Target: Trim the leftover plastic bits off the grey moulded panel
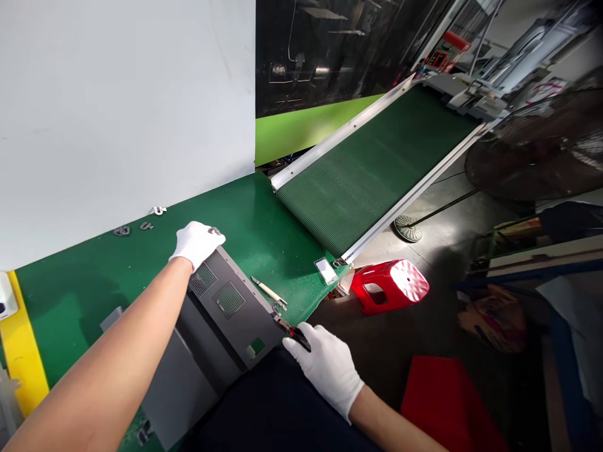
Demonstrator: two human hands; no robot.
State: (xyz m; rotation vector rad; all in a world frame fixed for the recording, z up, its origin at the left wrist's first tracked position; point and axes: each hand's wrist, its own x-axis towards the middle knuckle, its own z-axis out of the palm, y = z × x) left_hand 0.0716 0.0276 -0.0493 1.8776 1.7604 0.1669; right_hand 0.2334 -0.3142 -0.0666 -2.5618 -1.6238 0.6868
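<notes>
Stiff, heavy-looking grey casing (230, 314), best held by its edges: left hand (195, 245) open on its corner, right hand (325, 370) gripping pliers (294, 334) beside it.

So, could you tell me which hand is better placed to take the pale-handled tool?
Probably the left hand: it rests on the grey panel, while the right hand grips red-handled pliers.
</notes>
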